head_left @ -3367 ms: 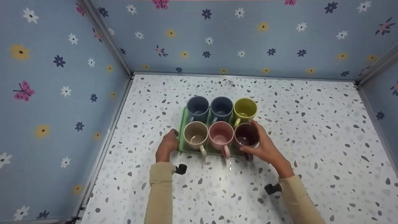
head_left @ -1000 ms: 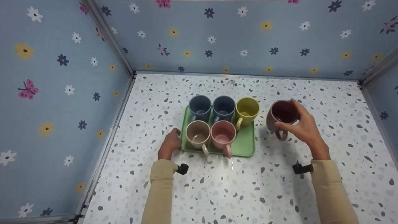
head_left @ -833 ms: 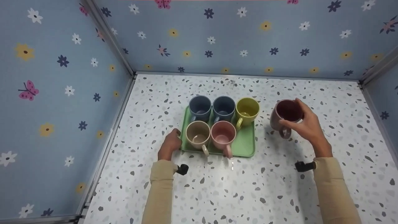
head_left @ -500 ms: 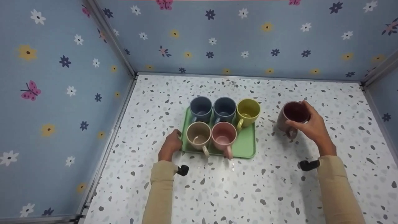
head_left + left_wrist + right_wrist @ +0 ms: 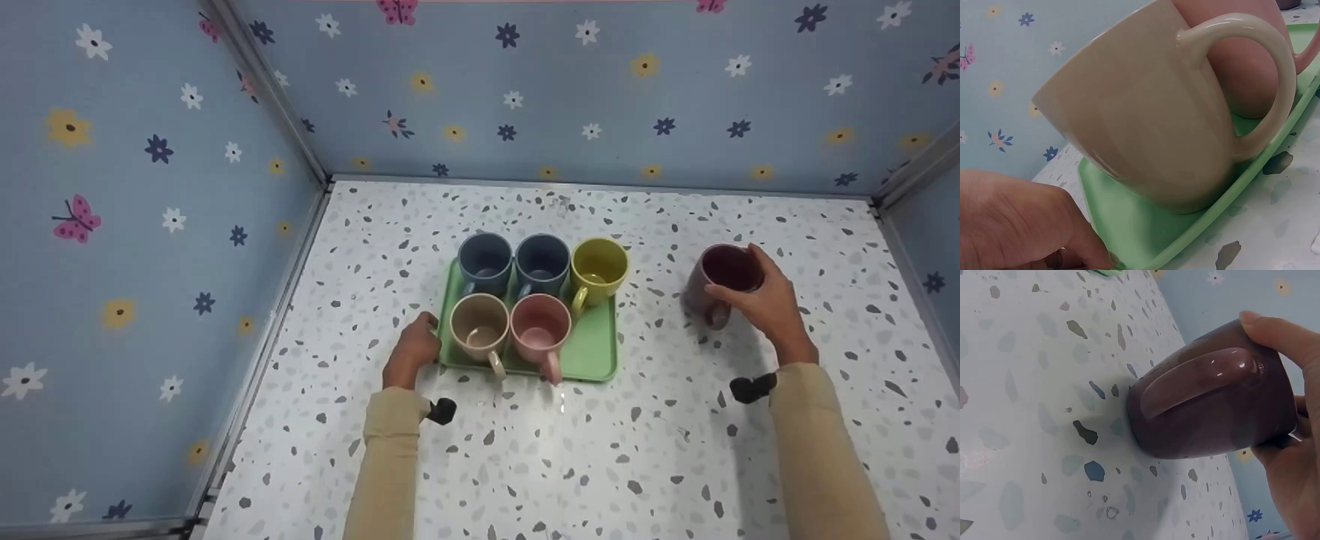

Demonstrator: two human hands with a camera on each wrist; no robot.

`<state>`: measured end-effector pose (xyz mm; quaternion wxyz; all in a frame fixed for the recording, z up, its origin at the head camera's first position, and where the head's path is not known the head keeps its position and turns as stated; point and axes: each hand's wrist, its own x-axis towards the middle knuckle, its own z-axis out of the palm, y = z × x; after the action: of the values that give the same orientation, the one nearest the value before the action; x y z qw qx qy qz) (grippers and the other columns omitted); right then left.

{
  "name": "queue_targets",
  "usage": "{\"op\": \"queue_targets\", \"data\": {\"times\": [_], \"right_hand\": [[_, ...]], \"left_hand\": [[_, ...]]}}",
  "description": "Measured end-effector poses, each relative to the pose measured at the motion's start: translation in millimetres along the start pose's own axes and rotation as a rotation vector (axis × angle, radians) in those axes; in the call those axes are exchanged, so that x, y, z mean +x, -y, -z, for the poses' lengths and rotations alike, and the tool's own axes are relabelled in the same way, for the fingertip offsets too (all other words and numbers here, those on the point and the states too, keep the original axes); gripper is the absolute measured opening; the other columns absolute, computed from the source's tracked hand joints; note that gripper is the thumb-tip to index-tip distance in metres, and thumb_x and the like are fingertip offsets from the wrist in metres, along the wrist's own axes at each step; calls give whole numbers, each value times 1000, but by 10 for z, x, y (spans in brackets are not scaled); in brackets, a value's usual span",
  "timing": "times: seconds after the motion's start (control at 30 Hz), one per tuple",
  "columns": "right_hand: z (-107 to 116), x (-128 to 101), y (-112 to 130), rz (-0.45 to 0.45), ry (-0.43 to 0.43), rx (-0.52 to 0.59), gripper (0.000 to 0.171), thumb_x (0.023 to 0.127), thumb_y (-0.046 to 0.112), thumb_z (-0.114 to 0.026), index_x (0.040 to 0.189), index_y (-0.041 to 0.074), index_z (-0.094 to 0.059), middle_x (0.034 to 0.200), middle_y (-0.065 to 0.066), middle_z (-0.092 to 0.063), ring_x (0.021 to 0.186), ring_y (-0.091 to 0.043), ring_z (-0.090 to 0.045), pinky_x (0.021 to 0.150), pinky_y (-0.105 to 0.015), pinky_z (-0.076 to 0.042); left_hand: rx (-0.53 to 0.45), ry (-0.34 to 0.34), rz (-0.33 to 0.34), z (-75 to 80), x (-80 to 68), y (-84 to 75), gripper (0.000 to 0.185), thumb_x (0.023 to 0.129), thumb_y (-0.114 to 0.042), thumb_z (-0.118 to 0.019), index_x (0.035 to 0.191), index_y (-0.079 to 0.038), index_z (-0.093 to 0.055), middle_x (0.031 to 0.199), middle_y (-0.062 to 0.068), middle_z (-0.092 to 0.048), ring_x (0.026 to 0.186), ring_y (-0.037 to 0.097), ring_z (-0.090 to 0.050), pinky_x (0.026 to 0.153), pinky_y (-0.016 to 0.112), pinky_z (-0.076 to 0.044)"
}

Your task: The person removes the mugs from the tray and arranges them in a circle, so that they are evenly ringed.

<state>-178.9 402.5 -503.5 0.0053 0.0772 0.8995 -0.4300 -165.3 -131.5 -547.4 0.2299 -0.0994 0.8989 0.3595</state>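
My right hand (image 5: 772, 307) grips a dark maroon mug (image 5: 703, 294) near its rim, thumb on the near side and fingers around the far side. The mug is upright, its base at the tabletop right of the tray, its handle (image 5: 1199, 379) toward me. My left hand (image 5: 415, 346) pinches the left edge of a green tray (image 5: 592, 352); in the left wrist view the thumb lies at the tray's corner. On the tray's near row stand a beige mug (image 5: 478, 326) and a pink mug (image 5: 538, 330). Behind them are two blue mugs (image 5: 487, 281) and a yellow mug (image 5: 600, 277).
The speckled white tabletop (image 5: 525, 457) extends around the tray. Blue panels with flowers, one at the back (image 5: 585, 90) and one on the left (image 5: 112, 262), border it, and another panel edge shows at the right. The tray's near right corner is bare.
My right hand has taken the maroon mug from the tray's near right corner, carried it right and lowered it to the tabletop. My left hand has stayed at the tray's edge.
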Motion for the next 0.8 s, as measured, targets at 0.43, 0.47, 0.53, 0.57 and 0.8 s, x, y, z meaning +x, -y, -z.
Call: {"op": "queue_targets", "data": {"times": [0.43,0.47,0.53,0.57,0.8], "right_hand": [[99,123,-8,-29,86,-53,112,76,50,-75,154,14,-4,158,-18,-15,142,-42,-18,109,-64,-18],[110,130,-7,-30,100,-66,113,76,50,-75,154,14,-3,158,-18,-14,142,-43,-18,108,-64,-18],[137,142,-4,-29,127,-92,113,77,50,-74,154,14,0,158,-20,-13,142,-45,-18,107,-65,-18],[151,146,0,-27,139,-103,113,77,50,-74,154,14,1,158,-21,-13,141,-45,-18,107,-65,-18],[225,165,26,-31,226,-135,115,79,48,-73,153,16,9,158,-22,-7,142,-48,-14,106,-68,-16]], "left_hand": [[-3,-15,2,-2,-6,-16,43,83,-2,-45,126,-6,-48,113,17,-60,94,27,-56,78,36,-45],[-5,-18,0,-2,-5,-13,43,83,-2,-45,125,-6,-48,113,17,-60,93,27,-56,78,36,-44],[-6,-19,-5,-2,-2,-4,42,83,-2,-45,125,-6,-49,111,17,-60,92,27,-55,78,36,-44],[-7,-18,-6,-1,-5,-4,42,82,-1,-45,124,-6,-49,110,17,-60,92,27,-55,78,36,-44],[-10,-5,-8,9,-11,8,42,82,-2,-48,124,-6,-48,105,16,-61,89,26,-56,77,36,-45]]}}
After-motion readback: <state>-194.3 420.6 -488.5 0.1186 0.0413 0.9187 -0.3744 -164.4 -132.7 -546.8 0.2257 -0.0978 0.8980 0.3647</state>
